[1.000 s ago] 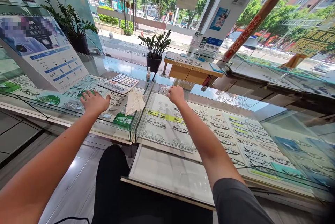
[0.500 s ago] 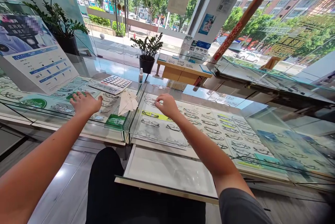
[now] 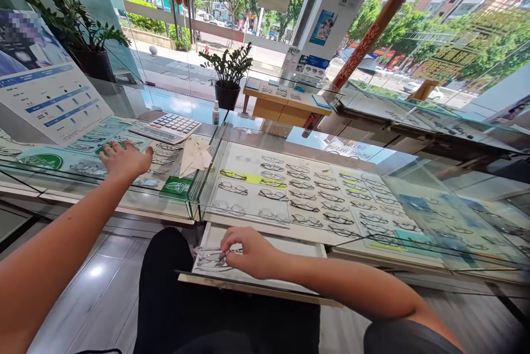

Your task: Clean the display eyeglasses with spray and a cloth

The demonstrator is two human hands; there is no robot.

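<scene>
On the low tray, holds a pair of glasses with the right hand, fingers clamped on the frame; rests the left hand flat on the glass table, fingers apart.

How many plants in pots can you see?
2. One potted plant stands far left, behind the poster; the other potted plant stands in the middle, beyond the calculator. More may be hidden.
</scene>
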